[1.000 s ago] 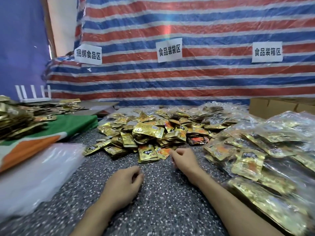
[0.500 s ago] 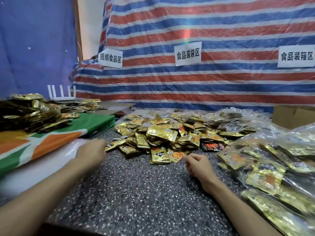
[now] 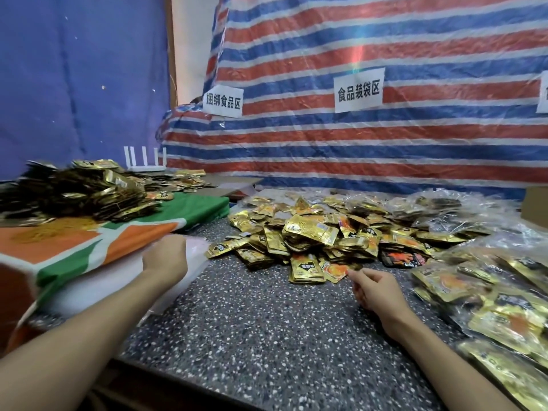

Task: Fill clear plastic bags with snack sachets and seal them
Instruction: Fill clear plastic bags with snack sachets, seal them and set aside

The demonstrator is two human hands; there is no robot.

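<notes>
Since a second ago the left hand [image 3: 164, 259] has swung from the middle of the worktop [image 3: 267, 321] to the stack of clear bags [image 3: 98, 280] at its left; knuckles hide the grip, so I cannot tell whether a bag is pinched. The right hand [image 3: 375, 292] lies loosely curled, holding nothing, just beside the sachet pile [image 3: 311, 232]. The bags look thin, limp, slippery: probably best pinched at a corner and peeled off singly.

Your worktop is a grey speckled stone slab [image 3: 267, 336]. On your left lies a green, orange and white cloth [image 3: 118, 241], white antenna router [image 3: 146, 167] behind it. Red-blue-white striped tarp [image 3: 385, 40] at back, white paper signs [image 3: 358, 90] stuck on.
</notes>
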